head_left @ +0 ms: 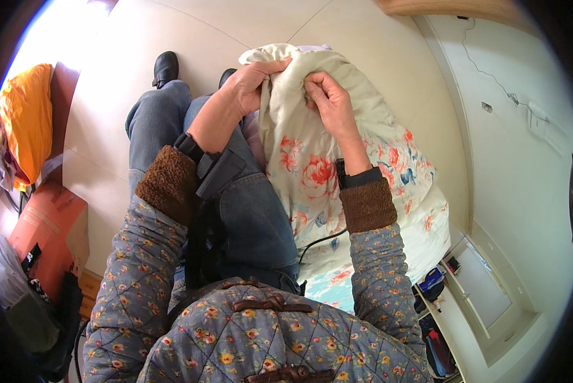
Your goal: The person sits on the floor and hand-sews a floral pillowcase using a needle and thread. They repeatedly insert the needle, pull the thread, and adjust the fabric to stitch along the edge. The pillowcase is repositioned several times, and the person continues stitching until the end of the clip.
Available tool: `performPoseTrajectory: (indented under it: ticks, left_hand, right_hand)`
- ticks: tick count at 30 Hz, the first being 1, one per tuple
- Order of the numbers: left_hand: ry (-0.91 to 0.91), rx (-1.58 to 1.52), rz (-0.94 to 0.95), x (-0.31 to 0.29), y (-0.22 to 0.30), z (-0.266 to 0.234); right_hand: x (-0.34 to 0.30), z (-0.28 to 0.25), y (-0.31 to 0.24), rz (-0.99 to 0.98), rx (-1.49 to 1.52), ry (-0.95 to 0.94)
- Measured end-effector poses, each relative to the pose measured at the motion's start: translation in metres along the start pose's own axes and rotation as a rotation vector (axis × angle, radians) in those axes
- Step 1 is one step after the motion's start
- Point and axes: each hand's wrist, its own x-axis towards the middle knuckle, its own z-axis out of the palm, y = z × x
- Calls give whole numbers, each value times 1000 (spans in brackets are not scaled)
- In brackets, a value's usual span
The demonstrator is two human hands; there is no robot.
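A cream quilt or quilt cover (pixel 318 179) with red and blue flowers is spread at the right of my legs; the frame does not show which of the two it is. Its far end is bunched up between my hands. My left hand (pixel 253 83) is closed on the bunched edge, with the thumb lying along the top and the fingers partly hidden under the cloth. Just to the right, my right hand (pixel 330 105) has its fingers curled in a pinch on a fold of the same cloth. The hands are a short way apart.
An orange cloth bundle (pixel 28 121) and a red-orange cardboard box (pixel 50 226) are at the left. At the lower right stands an open shelf (pixel 449 319) with things in it. A white wall (pixel 516 147) with a cord bounds the right side. A thin black cable (pixel 321 241) crosses the quilt.
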Motion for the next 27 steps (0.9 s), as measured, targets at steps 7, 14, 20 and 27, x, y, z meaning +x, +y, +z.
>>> performPoseTrajectory:
  ticks: [7,14,20,27]
  left_hand:
    - [34,10,-37,0,-2,1]
    - [101,144,33,4,-6,0]
    - [106,277,206,0,-14,6]
    - [85,361,352,-3,-18,8]
  right_hand:
    - [0,2,-1,19,11,-6]
    - [0,5,-3,40,8,-1]
    - [3,11,-7,-35,13,37]
    - [8,7,-40,-72,-399,-118]
